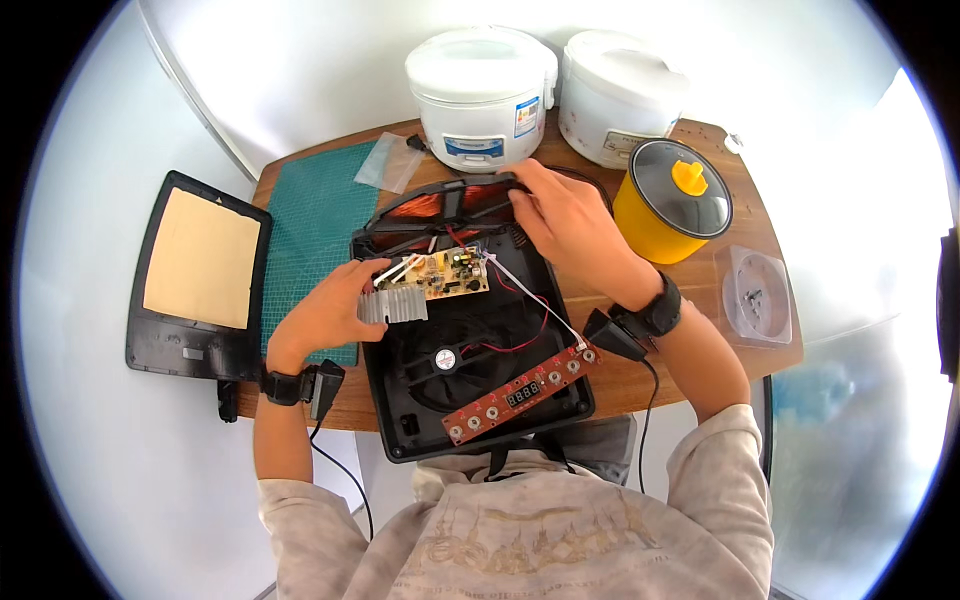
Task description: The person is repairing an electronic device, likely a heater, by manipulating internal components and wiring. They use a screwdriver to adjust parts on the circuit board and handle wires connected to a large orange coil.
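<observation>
Pale walls point(260, 70) surround a wooden tabletop point(765, 222) that spans the middle of the frame. At its upper edge, two white rice cookers point(470, 110) stand side by side; near the upper right sits a yellow pot point(650, 222) with a dark lid and a yellow knob. Right of it, a clear plastic container point(744, 258) holds small metal pieces point(755, 302). On the left, a green cutting mat point(315, 215) lies under a clear plastic bag point(388, 163), and at the far left a black panel point(200, 345) bears a beige sheet point(198, 258).

Across the centre lies an open black casing point(400, 392). Inside its upper part is a circuit board point(455, 275) with a finned heat sink point(398, 306); the left hand point(325, 312) grips the heat sink's left end, thumb below and fingers above. The right hand point(575, 235) curls its fingers over the upper right edge of a coil frame point(418, 206) with copper windings, which stands tilted at the casing's top. A white cable point(535, 298) runs from the board toward a red button strip point(523, 394), slanted over the casing's lower right. Both wrists wear black straps point(655, 310).
</observation>
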The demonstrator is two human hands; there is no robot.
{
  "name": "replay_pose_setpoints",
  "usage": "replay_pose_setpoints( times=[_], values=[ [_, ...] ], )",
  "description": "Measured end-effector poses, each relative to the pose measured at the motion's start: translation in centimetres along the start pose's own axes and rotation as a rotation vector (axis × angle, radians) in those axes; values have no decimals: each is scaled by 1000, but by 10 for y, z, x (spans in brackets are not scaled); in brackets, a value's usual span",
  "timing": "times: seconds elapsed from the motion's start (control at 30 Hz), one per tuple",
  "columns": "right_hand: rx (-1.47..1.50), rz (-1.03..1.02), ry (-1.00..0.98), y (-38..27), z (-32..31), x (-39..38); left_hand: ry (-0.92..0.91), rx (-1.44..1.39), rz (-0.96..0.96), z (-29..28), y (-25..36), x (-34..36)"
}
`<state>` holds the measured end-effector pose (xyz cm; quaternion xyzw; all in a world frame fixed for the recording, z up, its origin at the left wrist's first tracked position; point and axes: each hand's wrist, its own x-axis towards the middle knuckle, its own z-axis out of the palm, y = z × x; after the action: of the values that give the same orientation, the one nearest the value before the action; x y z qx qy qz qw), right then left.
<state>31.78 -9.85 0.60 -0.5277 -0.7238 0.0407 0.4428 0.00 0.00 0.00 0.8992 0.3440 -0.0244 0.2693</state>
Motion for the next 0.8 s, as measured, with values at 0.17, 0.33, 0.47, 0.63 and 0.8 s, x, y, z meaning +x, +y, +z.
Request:
replay_pose_setpoints(
  times=[0.17, 0.33, 0.47, 0.63, 0.8],
  values=[
    [0, -124, 22, 2, 7, 3, 46, 114, 22, 19, -6, 2],
    [-25, -57, -8, 5, 4, 1, 68, 125, 85, 25, 0, 18],
    [-42, -12, 0, 11, -2, -1, 84, 118, 119, 28, -2, 29],
    [-21, -29, 15, 17, -6, -2, 72, 85, 139, 34, -1, 42],
    [-61, -59, 77, 24, 3, 1, 104, 97, 96, 29, 13, 34]
  ],
)
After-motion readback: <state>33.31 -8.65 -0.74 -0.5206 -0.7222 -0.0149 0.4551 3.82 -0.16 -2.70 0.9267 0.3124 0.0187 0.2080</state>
